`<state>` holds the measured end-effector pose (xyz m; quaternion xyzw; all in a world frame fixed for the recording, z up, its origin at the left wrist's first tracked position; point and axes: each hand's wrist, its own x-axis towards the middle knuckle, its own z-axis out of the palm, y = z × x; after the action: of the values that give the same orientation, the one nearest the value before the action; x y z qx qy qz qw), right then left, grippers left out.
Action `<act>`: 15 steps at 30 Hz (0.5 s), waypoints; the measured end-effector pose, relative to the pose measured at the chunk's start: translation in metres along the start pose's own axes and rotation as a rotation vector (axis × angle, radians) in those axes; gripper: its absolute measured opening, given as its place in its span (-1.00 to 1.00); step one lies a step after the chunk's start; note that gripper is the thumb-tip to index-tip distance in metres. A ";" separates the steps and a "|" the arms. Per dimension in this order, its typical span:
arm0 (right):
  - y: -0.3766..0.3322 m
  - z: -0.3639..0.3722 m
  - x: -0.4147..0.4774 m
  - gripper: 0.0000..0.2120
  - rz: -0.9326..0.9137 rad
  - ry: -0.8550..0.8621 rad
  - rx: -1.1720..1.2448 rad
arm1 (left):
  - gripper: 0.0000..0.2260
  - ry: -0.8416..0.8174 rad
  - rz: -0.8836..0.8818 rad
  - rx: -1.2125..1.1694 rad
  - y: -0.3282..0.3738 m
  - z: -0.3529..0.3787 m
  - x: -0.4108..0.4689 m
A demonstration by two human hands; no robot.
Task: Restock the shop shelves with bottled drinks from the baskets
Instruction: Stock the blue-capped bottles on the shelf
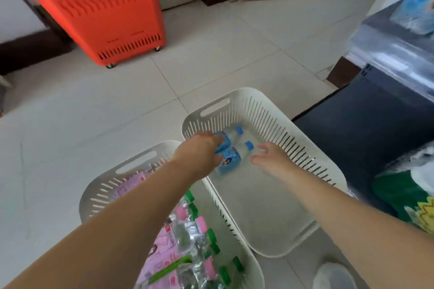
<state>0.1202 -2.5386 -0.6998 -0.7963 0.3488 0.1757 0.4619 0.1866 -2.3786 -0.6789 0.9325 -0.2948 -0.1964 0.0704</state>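
While the left hand [199, 150] grips blue-capped bottles [231, 159], the right hand [270, 159] hovers loosely spread.

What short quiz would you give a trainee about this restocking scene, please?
1. True or false: two blue-capped bottles lie in the right-hand white basket.
2. Which cap colours show in the other white basket? A pink and green; B red and yellow; C black only.
3. Fill in: the left hand grips the blue-capped bottles, while the right hand beside them is ____ (open or shut).
Key: 1 true; 2 A; 3 open.
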 end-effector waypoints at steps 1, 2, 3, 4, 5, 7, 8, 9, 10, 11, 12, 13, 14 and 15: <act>0.005 0.008 0.017 -0.64 0.068 0.005 0.076 | -0.60 -0.004 -0.015 0.008 -0.002 0.006 0.015; 0.010 0.016 0.033 -0.69 0.135 0.009 0.165 | -0.60 -0.007 -0.026 0.023 -0.005 0.013 0.030; 0.015 0.024 0.050 -0.67 0.201 0.017 0.255 | -0.60 -0.015 -0.027 0.041 -0.008 0.020 0.045; 0.019 0.032 0.066 -0.69 0.257 0.019 0.320 | -0.60 -0.035 -0.030 0.059 -0.011 0.028 0.059; 0.023 0.041 0.080 -0.71 0.300 0.020 0.355 | -0.59 -0.061 -0.037 0.067 -0.014 0.037 0.075; 0.032 0.058 0.106 -0.64 0.372 0.015 0.379 | -0.57 -0.136 -0.063 0.075 -0.018 0.052 0.104; 0.037 0.065 0.118 -0.60 0.402 0.004 0.388 | -0.58 -0.173 -0.081 0.077 -0.019 0.057 0.117; 0.041 0.072 0.128 -0.56 0.430 -0.009 0.399 | -0.62 -0.205 -0.095 0.082 -0.019 0.063 0.130; 0.045 0.077 0.137 -0.51 0.453 -0.025 0.420 | -0.64 -0.242 -0.106 0.100 -0.019 0.070 0.141; 0.049 0.083 0.146 -0.46 0.473 -0.044 0.453 | -0.65 -0.287 -0.114 0.126 -0.019 0.076 0.152; 0.052 0.088 0.153 -0.41 0.491 -0.065 0.489 | -0.65 -0.332 -0.124 0.155 -0.020 0.082 0.161; 0.053 0.093 0.160 -0.36 0.501 -0.084 0.523 | -0.64 -0.368 -0.134 0.175 -0.021 0.088 0.169; 0.054 0.097 0.166 -0.31 0.503 -0.093 0.554 | -0.64 -0.382 -0.141 0.180 -0.023 0.094 0.176; 0.055 0.102 0.171 -0.27 0.492 -0.089 0.587 | -0.64 -0.376 -0.139 0.179 -0.025 0.100 0.181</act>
<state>0.2042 -2.5363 -0.8889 -0.5143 0.5446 0.2084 0.6288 0.2944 -2.4640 -0.8350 0.8999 -0.2542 -0.3444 -0.0828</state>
